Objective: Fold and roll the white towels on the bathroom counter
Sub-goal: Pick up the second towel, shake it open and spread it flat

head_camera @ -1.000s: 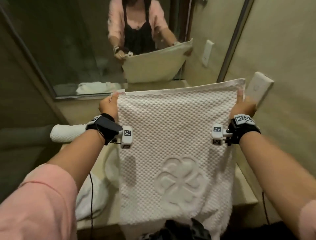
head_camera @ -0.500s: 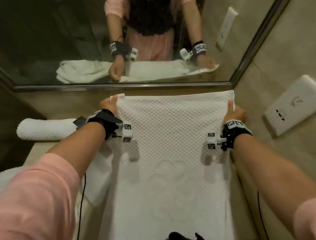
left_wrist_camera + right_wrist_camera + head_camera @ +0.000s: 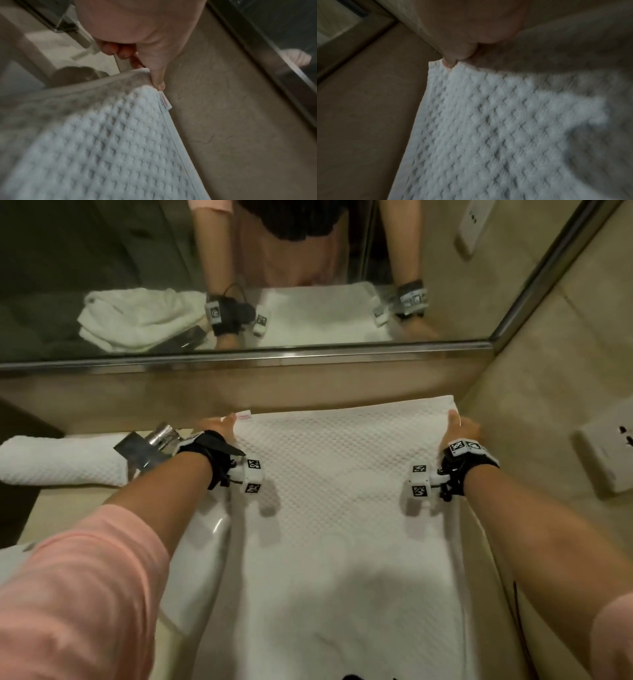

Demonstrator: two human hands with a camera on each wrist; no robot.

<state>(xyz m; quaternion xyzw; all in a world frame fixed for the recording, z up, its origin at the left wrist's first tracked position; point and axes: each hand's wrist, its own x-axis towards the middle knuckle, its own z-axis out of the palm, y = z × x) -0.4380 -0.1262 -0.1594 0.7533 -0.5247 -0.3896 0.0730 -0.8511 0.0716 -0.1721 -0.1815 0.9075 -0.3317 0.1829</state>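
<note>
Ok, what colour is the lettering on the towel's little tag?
Red lettering on a white tag, at the towel corner; clearest in the left wrist view.

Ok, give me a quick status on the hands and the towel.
Left hand pinches the towel's far left corner, right hand the far right. Towel spread flat on the counter. Faucet beside the left wrist.

Bathroom: wall mirror (image 3: 239,285), beige stone counter (image 3: 85,409), basin tap (image 3: 161,436).

A: Head view looks steeply down over both forearms at the counter (image 3: 428,385), facing the mirror (image 3: 102,251).

B: Wrist views sit close, each on one far corner of the towel (image 3: 106,142); all share that far edge.
</note>
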